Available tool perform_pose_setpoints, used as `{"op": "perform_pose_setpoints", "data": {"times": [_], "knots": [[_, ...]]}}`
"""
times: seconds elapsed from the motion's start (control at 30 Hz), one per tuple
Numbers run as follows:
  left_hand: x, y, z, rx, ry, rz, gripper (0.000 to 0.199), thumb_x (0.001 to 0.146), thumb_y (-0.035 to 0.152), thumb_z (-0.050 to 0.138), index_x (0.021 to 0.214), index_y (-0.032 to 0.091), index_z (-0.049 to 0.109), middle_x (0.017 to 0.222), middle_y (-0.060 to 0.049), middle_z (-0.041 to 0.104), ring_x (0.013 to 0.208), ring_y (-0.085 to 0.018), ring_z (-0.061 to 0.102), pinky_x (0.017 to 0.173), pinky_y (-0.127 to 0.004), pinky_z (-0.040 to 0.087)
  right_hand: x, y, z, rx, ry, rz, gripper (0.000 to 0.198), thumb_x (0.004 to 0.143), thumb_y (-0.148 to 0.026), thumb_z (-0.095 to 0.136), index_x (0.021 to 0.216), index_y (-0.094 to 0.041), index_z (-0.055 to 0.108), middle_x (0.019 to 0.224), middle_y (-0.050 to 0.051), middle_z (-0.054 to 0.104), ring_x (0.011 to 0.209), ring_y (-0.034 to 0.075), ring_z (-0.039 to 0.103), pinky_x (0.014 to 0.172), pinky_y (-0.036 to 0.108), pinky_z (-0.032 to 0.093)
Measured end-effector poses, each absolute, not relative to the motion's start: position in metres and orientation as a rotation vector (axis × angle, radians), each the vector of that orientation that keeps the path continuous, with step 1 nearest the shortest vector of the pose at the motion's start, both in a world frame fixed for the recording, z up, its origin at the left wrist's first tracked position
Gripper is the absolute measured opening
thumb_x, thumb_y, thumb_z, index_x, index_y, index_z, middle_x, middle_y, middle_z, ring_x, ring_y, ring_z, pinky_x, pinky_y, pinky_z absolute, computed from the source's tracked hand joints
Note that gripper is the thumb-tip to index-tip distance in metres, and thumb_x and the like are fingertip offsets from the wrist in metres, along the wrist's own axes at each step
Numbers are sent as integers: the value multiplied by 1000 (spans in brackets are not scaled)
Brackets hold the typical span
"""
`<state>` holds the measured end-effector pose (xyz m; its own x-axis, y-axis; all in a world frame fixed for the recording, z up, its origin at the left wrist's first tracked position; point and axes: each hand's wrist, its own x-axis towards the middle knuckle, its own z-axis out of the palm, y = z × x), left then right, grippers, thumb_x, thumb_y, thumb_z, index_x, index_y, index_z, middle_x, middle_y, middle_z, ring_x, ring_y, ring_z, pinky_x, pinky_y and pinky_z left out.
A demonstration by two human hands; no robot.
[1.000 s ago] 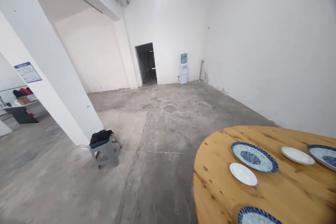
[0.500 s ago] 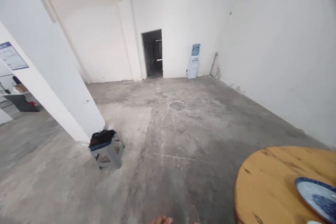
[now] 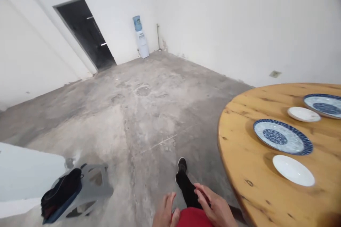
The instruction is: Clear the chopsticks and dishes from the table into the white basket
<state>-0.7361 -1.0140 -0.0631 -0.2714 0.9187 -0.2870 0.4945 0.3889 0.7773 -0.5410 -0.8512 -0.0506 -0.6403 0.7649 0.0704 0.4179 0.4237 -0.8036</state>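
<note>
Red cloth (image 3: 193, 219) at bottom edge, left hand (image 3: 164, 214) and right hand (image 3: 214, 207) touching it, fingers loosely spread.

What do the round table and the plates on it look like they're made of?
Round table: likely solid wood with a clear glossy varnish; knots and grain show. Blue-patterned plate and small white plate: probably glazed ceramic, smooth with a slight sheen, though melamine can't be ruled out.

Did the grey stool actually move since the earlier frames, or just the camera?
Cannot tell of any real move. The grey stool still sits beside the white pillar base, dark bundle on top; only the camera swung.
</note>
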Motion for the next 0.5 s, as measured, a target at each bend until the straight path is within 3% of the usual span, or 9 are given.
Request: {"op": "perform_pose_setpoints", "data": {"times": [0.27,0.5], "knots": [[-851,-868,-30,942,2242,806,65,99,47,26,145,10,53,152,-16,54,144,-27,48,121,-40,39,-629,-709,-24,-1112,-2072,1036,43,100,-40,39,113,-18,74,105,10,77,86,23,76,75,31,61],[-934,-783,-35,650,2324,789,63,96,57,28,133,16,58,141,-15,63,136,-25,58,116,-35,45,-654,-607,-8,-1236,-2054,1040,48,100,-43,36,113,-16,73,101,11,77,82,24,75,76,35,59]]}}
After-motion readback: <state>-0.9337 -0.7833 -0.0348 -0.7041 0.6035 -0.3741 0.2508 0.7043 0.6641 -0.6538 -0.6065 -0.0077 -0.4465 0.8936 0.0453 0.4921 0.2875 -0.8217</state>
